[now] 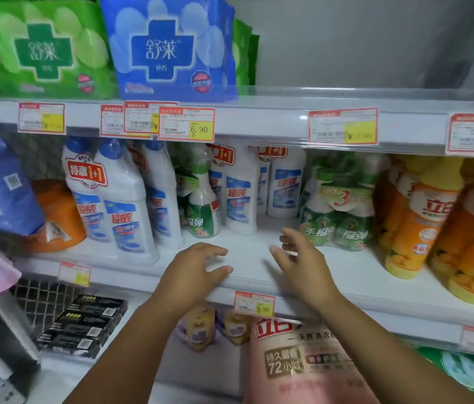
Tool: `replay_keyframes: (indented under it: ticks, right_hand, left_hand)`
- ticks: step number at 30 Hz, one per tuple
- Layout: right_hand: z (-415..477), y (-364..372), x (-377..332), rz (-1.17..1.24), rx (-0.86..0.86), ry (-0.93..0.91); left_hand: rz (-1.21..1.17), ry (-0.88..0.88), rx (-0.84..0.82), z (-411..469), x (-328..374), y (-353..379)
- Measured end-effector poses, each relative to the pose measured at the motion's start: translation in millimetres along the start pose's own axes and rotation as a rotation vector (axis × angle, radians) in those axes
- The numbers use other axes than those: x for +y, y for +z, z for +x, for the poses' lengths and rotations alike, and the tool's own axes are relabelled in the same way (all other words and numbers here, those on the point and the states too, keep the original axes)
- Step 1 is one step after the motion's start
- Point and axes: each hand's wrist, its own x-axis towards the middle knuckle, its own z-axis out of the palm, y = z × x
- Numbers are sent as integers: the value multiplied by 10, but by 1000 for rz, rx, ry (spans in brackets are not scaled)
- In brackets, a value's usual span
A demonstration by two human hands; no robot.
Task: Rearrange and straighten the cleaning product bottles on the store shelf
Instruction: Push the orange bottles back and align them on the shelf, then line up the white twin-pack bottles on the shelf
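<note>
White plastic cleaner bottles (126,205), blue caps, shrink-wrapped pairs, leaning at white shelf (346,275) left end. Left hand (197,268), right hand (302,258): fingers spread, empty, front edge.

You've got white bottles (126,199) with blue caps and blue-and-red labels sitting left of the green-and-white spray bottle (202,211), and a red 1+1 sticker on them. Right of that spray bottle there's a green-and-white twin pack (337,217), then orange-and-yellow bottles (413,223) further right. Way left of it, an orange tub (58,217). Above it, price tags (186,123) are white with red borders and yellow squares
</note>
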Motion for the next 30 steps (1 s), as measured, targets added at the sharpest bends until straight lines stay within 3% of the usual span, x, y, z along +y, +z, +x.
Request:
replay_keyframes:
  ticks: [7,13,18,24,30]
  right_hand:
    - [692,786,-487,136,-203,-160]
    - [1127,1259,-502,141,-152,-73]
    - [1164,1491,-497,-83,26,-108]
    - [953,1147,-418,-26,11,-87]
    - [373,145,-99,-13,-125,-42]
  left_hand:
    - [20,-115,64,-61,-465,-276]
    - [7,-177,85,-38,-638,-314]
    - [24,-174,68,8,-632,-309]
    - [-34,-178,108,31,-500,-288]
    - [-37,-121,85,44,-205,-95]
